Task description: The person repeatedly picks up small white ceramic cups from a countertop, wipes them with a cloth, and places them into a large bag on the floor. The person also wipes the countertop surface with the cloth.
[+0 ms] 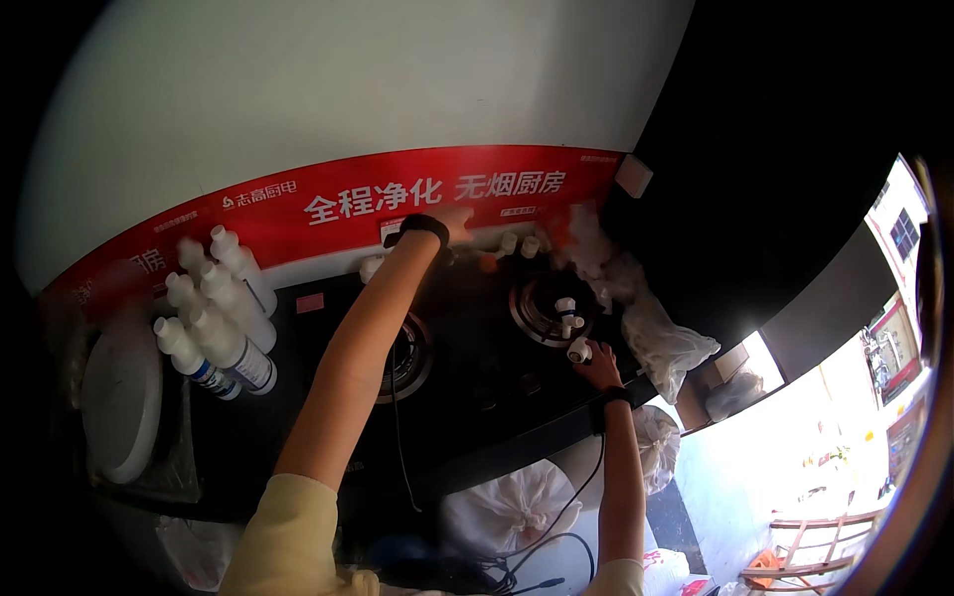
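Observation:
My left hand point(452, 223) reaches to the back of the black gas stove counter, in front of the red banner point(373, 195); its fingers are blurred, so whether it holds anything cannot be told. My right hand point(598, 366) is closed around a white plastic pipe fitting point(578, 350) at the stove's front right. Just behind that fitting, a white plastic valve point(568, 316) lies over the right burner point(533, 309). Small white fittings point(530, 246) stand near the wall, right of my left hand. My left forearm partly covers the left burner point(414, 357).
Several white plastic bottles point(231, 320) stand at the counter's left, beside a round white object point(123, 406). Clear plastic bags point(659, 335) lie at the right edge. Below the front edge are a tied white bag point(522, 506) and black cables point(522, 570).

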Available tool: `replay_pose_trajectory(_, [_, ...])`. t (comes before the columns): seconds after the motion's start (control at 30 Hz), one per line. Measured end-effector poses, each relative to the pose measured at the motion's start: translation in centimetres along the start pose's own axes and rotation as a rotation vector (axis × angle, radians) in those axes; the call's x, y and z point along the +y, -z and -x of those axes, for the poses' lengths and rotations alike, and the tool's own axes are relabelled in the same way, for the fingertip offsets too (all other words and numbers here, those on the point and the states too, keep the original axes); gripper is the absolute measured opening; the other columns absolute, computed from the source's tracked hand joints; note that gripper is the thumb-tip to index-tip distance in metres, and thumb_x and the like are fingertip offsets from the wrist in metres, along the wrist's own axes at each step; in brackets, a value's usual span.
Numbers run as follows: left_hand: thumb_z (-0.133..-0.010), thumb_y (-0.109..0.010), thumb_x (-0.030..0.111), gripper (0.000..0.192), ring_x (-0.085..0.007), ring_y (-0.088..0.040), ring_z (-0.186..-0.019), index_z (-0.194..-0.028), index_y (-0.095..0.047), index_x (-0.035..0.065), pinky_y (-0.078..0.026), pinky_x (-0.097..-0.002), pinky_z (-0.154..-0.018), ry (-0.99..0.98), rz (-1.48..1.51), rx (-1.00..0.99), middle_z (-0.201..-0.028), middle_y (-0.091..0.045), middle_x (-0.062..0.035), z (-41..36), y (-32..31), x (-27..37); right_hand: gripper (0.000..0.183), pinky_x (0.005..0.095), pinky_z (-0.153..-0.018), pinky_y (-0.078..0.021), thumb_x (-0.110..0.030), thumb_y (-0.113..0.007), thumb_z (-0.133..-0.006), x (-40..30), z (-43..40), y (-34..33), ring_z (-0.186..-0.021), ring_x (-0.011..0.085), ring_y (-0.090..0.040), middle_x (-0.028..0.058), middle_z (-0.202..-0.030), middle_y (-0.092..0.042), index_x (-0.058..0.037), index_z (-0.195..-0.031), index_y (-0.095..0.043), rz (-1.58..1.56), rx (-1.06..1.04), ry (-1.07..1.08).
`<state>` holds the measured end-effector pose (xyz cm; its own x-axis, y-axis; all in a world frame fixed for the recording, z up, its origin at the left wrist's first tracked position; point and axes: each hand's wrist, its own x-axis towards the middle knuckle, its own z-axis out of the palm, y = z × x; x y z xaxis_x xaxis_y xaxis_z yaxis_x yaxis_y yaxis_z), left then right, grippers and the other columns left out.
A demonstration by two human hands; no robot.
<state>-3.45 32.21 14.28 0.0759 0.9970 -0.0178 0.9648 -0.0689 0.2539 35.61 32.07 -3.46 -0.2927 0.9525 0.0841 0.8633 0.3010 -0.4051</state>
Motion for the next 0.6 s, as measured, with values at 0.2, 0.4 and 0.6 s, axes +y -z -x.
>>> replay_pose_trajectory(0.2, [-0.079,-0.055,0.032,0.063,-0.0318,-0.052,-0.101,-0.133,-0.031,0.0128,-0.045,-0.0421,-0.080,0.029,-0.153,-0.044,-0.114,-0.051,-0.0183,-10.3,-10.5,-1.3,0.061,0.0486,-0.084,-0.0405,-0.022,-0.070,-0.063,-1.2,-3.3,-5.1,-0.098,0.0430,-0.045,0.0219,-0.107,-0.042,-0.0090,-0.115,-0.041,0.047,0.040,-0.100])
replay_pose_trajectory(0.4, [-0.073,-0.062,0.029,0.074,-0.0392,-0.054,-0.089,-0.136,-0.022,0.0214,-0.046,-0.0458,-0.074,0.066,-0.020,0.240,-0.108,-0.046,-0.0278,-13.5,-19.5,-2.4,0.060,0.0463,-0.074,-0.0451,-0.014,-0.072,-0.062,-3.5,-2.1,-3.9,-0.091,0.0401,-0.049,0.0201,-0.101,-0.043,-0.0047,-0.112,-0.040,0.052,0.116,-0.146])
replay_pose_trajectory(0.6, [-0.074,-0.062,0.031,0.077,-0.0385,-0.055,-0.089,-0.137,-0.018,0.0223,-0.046,-0.0464,-0.074,-0.004,0.172,0.152,-0.107,-0.047,-0.0278,-15.4,-20.8,-1.7,0.070,0.0394,-0.075,-0.0449,-0.015,-0.071,-0.061,-2.0,1.2,0.0,-0.087,0.0319,-0.052,0.0160,-0.098,-0.048,-0.0084,-0.121,-0.036,-0.362,0.273,-0.276])
